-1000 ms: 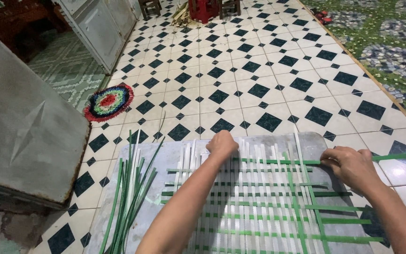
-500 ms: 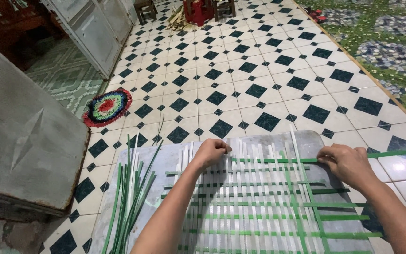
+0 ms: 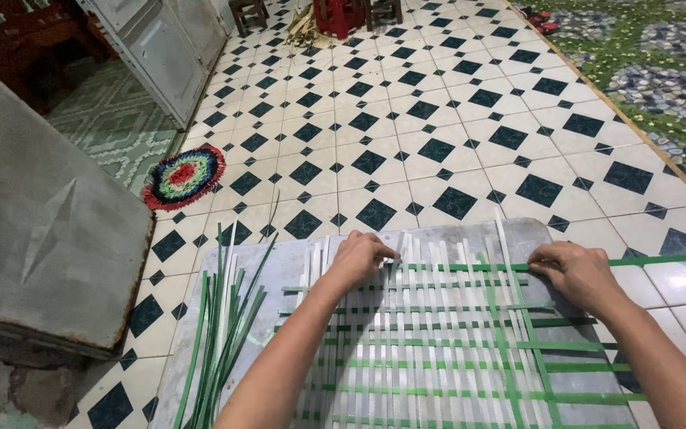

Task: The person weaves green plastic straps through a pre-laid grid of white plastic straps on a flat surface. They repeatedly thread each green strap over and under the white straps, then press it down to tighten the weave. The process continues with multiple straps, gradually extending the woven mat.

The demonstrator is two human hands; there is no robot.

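Observation:
A woven mat of white and green plastic strips (image 3: 438,342) lies on a grey board (image 3: 279,270) on the floor. My left hand (image 3: 361,258) presses its fingers on the white upright strips at the mat's far edge, beside the top green cross strip (image 3: 470,267). My right hand (image 3: 575,272) pinches that same green strip further right, where its free end runs off the board over the tiles. Both forearms reach in from the bottom of the view.
A bundle of loose green strips (image 3: 220,334) lies on the board's left side. A grey slab (image 3: 33,230) rises at the left. A round multicoloured mat (image 3: 183,175) sits on the black-and-white tiled floor (image 3: 406,119). Red stools (image 3: 339,12) stand far back.
My left hand has slid a little left along the mat's far edge and lowered its fingers onto the white strips. My right hand has stayed on the green strip.

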